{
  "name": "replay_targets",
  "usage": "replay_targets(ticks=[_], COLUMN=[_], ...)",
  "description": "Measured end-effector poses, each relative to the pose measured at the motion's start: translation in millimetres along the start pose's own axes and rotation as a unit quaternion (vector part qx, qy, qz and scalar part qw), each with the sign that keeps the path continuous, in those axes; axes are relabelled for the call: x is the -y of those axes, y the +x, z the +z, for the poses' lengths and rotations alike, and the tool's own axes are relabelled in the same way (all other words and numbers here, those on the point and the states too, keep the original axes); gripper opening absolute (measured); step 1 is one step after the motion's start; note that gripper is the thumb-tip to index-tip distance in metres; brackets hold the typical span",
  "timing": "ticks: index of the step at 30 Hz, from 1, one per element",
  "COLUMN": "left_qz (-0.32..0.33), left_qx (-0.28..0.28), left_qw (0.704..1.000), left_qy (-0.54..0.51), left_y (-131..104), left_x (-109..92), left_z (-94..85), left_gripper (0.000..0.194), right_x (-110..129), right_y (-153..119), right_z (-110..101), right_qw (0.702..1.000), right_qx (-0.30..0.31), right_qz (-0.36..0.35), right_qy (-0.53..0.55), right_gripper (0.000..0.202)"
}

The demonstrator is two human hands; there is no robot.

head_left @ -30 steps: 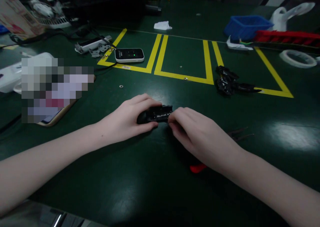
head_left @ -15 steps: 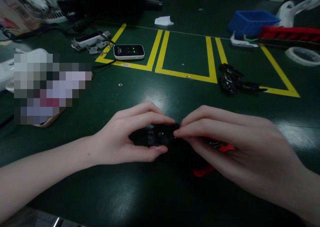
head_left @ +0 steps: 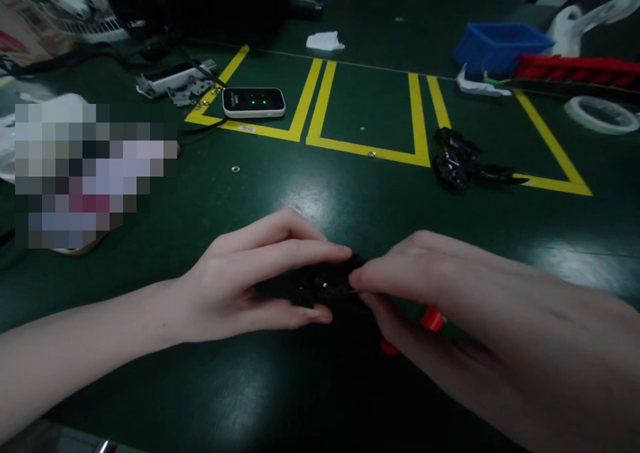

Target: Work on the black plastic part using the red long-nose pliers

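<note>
My left hand (head_left: 260, 273) grips a small black part (head_left: 320, 286) between its thumb below and fingers above. The part is dark, with a tiny bright spot on it; its exact kind cannot be made out. From the right, my right hand (head_left: 450, 293) closes thumb and forefinger in a pinch at the part's right end. A thin, shiny sliver (head_left: 355, 291) shows at those fingertips. Under my right hand a red piece (head_left: 433, 318) shows, partly covered by the fingers; I cannot tell whether it is held or lies on the table.
A white-edged device (head_left: 254, 103) with green lights lies behind, near metal brackets (head_left: 185, 93). Black crumpled plastic (head_left: 455, 163) rests by yellow tape lines (head_left: 370, 150). Farther right are a blue bin (head_left: 500, 46), a red rack (head_left: 575, 70) and a tape roll (head_left: 600, 114). A small ring (head_left: 235, 169) lies mid-table.
My right hand has turned and lowered slightly, its fingertips still at the black part. Less of the red piece shows. My left hand keeps its grip, a little lower in view.
</note>
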State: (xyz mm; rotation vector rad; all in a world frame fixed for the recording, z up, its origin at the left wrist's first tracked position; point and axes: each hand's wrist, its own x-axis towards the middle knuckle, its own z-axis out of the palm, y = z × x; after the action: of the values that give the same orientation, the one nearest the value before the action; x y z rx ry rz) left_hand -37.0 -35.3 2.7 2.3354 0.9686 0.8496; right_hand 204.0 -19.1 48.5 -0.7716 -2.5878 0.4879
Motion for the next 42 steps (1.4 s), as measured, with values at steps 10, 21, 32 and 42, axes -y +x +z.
replay_targets(ticks=[10,21,32,42], left_qz=[-0.014,-0.096,-0.118,-0.13], left_qx=[0.016,0.002,0.048,0.056], left_qw=[1.0,0.995,0.991,0.99], left_qy=[-0.017,-0.019,0.044,0.025], left_y=[1.6,6.7,13.3,13.5], left_x=[6.3,15.4,23.9,26.8], left_z=[6.0,-3.7,-2.9,-0.9], left_gripper=[0.032,0.034,0.035,0.033], right_x=[-4.6,-32.9,-5.6,-48.4], right_y=[4.4,-10.1,-43.2,-103.6], right_z=[18.8,-10.5,19.9,13.4], right_qw=[0.998,0.989,0.968,0.981], right_qx=[-0.002,-0.037,0.052,-0.01], right_qz=[-0.063,0.065,0.035,0.015], right_qy=[-0.026,-0.131,-0.243,-0.191], right_gripper=[0.026,0.015,0.043,0.036])
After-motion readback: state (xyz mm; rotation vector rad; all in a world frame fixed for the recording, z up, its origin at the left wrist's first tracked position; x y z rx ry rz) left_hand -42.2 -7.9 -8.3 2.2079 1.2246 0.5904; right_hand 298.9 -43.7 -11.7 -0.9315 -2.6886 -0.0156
